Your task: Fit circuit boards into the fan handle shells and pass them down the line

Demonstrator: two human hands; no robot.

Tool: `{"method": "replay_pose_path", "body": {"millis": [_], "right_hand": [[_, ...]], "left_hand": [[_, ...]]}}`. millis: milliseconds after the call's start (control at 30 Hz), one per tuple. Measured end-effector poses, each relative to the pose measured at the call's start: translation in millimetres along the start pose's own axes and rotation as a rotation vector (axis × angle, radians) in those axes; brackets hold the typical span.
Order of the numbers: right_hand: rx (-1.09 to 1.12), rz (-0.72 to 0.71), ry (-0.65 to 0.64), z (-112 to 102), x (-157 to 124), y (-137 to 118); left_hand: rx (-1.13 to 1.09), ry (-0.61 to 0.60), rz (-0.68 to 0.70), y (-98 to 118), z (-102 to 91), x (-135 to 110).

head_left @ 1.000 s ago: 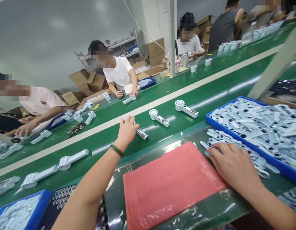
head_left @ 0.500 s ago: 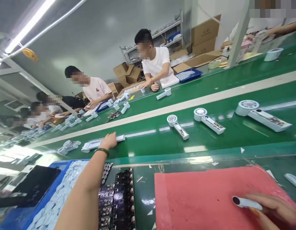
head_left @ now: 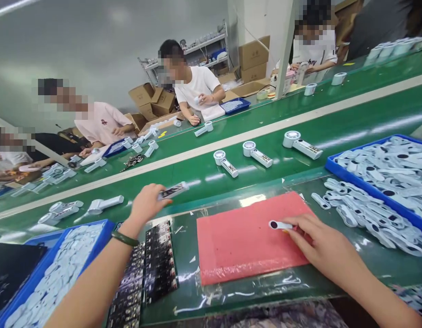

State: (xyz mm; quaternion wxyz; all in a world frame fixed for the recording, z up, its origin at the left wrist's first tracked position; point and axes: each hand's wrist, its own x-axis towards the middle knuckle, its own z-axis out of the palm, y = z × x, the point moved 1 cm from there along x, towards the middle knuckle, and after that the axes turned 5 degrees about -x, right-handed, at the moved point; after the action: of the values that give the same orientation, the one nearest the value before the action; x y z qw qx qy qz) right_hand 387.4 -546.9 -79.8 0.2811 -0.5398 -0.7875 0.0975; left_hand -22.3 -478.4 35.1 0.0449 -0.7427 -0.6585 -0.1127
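Note:
My left hand [head_left: 147, 202], a dark green bangle on its wrist, is closed around a pale blue handheld fan [head_left: 177, 189] over the near edge of the green belt. The fan's open handle points right with a circuit board showing; its head is hidden behind my hand. Between thumb and fingers my right hand [head_left: 311, 234] pinches a small pale blue handle cover [head_left: 278, 225] with a dark oval at its end. That cover is over the red mat [head_left: 238, 241]. To the right of the mat lies a heap of similar covers [head_left: 364, 212].
Several fans, one of them a handheld fan [head_left: 259, 155], lie on the green belt [head_left: 183, 171]. Blue trays of pale parts stand left [head_left: 106, 224] and right [head_left: 329, 161]. Dark circuit board panels [head_left: 159, 259] lie left of the mat. Co-workers [head_left: 197, 82] sit across the belt.
My left hand has lifted a fan off the belt and drawn it closer, while another fan remains behind. The view has swung right, bringing the right tray and cover heap into sight.

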Motion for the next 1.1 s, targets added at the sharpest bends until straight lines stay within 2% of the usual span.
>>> {"method": "replay_pose_path", "body": {"millis": [67, 200, 300, 400, 600, 733, 833, 933, 1033, 1100], "right_hand": [[0.060, 0.001, 0.003, -10, 3, -16], [0.072, -0.045, 0.008, -18, 7, -35], [0.042, -0.093, -0.023, -12, 8, -38], [0.010, -0.124, -0.054, 0, 8, -39], [-0.022, -0.183, -0.105, 13, 11, -49], [0.089, -0.160, -0.135, 14, 16, -46], [0.343, -0.067, -0.158, 20, 18, -37], [0.544, 0.019, -0.245, 27, 14, -30], [0.506, 0.057, -0.327, 26, 5, -29], [0.426, 0.015, -0.351, 24, -2, -32]], "left_hand": [[-0.016, -0.065, 0.120, 37, 17.8, -13], [-0.129, -0.181, 0.460, 124, 60.1, -42], [-0.166, -0.214, 0.508, 160, 81.1, -55], [-0.227, -0.212, 0.483, 164, 85.8, -58], [-0.560, -0.191, 0.514, 156, 79.4, -56], [-0.655, -0.194, 0.454, 160, 81.0, -55], [-0.695, -0.203, 0.414, 162, 82.9, -55], [-0.701, -0.179, 0.439, 163, 81.6, -61], [-0.653, -0.144, 0.501, 164, 76.6, -75], [-0.589, -0.151, 0.479, 167, 73.6, -87]]}}
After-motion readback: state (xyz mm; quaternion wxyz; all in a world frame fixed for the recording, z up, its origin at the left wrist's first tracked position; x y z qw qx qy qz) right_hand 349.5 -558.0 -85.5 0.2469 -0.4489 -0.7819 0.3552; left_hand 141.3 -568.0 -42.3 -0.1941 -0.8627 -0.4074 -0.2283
